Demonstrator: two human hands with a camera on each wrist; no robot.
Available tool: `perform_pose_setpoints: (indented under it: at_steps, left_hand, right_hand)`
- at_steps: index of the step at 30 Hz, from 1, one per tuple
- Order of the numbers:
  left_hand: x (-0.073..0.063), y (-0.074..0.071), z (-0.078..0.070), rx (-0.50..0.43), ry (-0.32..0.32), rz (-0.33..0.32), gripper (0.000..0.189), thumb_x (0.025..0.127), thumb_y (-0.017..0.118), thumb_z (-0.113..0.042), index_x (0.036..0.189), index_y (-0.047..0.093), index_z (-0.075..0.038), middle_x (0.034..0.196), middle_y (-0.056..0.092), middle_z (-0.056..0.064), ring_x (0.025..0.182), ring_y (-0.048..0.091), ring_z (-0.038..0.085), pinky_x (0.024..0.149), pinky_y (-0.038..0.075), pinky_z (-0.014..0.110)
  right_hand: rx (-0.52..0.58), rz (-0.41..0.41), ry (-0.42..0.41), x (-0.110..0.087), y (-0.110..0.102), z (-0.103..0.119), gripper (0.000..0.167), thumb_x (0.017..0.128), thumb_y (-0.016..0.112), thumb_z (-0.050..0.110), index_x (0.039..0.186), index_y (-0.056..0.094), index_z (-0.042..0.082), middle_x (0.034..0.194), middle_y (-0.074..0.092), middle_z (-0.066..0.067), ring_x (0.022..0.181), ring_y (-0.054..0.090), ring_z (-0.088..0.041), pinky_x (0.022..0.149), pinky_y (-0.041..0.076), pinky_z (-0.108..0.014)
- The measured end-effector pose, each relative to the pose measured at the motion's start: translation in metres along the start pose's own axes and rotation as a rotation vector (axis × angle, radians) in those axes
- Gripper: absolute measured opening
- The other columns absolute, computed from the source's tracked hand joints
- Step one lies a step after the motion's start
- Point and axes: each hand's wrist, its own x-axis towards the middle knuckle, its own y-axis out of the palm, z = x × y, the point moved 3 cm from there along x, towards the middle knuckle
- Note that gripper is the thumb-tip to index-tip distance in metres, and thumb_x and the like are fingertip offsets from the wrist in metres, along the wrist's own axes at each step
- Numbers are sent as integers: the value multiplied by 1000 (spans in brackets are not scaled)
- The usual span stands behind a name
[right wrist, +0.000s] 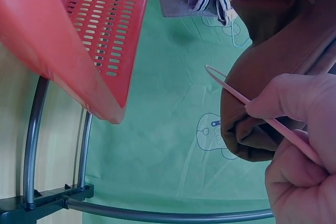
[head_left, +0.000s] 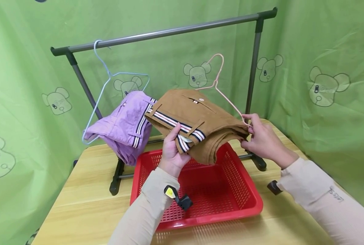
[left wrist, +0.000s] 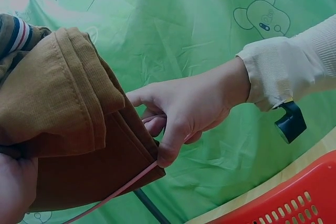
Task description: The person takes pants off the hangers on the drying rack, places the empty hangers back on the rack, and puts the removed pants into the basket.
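Observation:
Brown trousers (head_left: 182, 105) with a striped waistband are folded over a pink hanger (head_left: 229, 98), held up above a red basket. My left hand (head_left: 172, 154) grips the trousers by the waistband, thumb on the stripes. At the other side, my right hand (head_left: 263, 139) pinches the hanger's lower corner, beside the trousers' folded edge. In the left wrist view the right thumb presses on the pink wire. The right wrist view shows the hanger's end (right wrist: 231, 90) passing between thumb and fingers. The hanger's hook stands free in the air, below the rack's bar.
A grey rack (head_left: 169, 32) stands on the wooden table (head_left: 87, 190). From its left end hangs a blue hanger (head_left: 100, 90) with folded purple trousers (head_left: 120, 119). The red basket (head_left: 246, 214) sits in front of the rack, under my hands. Green curtains (head_left: 332, 136) surround the table.

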Motion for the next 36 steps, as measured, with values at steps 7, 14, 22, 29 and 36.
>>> perform_pose_setpoints:
  at_steps: [7, 14, 22, 29, 36]
  left_hand:
    - [0, -1, -1, -2, -2, -3, 49, 68, 88, -17, 104, 58, -5, 95, 67, 5, 84, 67, 16, 79, 53, 27]
    - [-2, -2, -2, -5, -3, -11, 52, 67, 89, -17, 105, 57, -5, 96, 67, 5, 85, 67, 16, 79, 53, 27]
    - [-2, -4, -2, -10, -9, -15, 57, 62, 92, -17, 106, 57, -5, 96, 67, 6, 85, 67, 16, 79, 52, 28]
    - [-1, -3, -4, -6, -3, -3, 53, 66, 90, -18, 105, 57, -5, 94, 67, 5, 84, 67, 16, 78, 52, 28]
    - [-3, -2, -5, -3, 5, 0, 20, 95, 59, -21, 105, 56, -5, 94, 66, 5, 84, 67, 17, 79, 52, 28]
  right_hand:
    - [17, 15, 20, 0, 0, -1, 78, 67, 71, -8, 137, 35, -3, 98, 62, -33, 55, 47, -18, 48, 43, -31]
    - [7, 4, 6, -2, 2, -4, 77, 67, 72, -7, 135, 35, -1, 81, 57, -21, 56, 49, -19, 49, 43, -31]
    - [-28, -27, -35, -4, 2, -8, 75, 67, 75, -6, 132, 36, 2, 74, 42, -3, 51, 39, -11, 46, 38, -28]
    - [-39, -34, -38, -2, 2, -8, 75, 67, 75, -5, 132, 36, 2, 70, 41, -1, 51, 38, -11, 48, 37, -28]
    - [-39, -35, -31, -2, 3, -7, 75, 67, 75, -6, 131, 37, 2, 69, 41, -1, 53, 38, -12, 50, 38, -30]
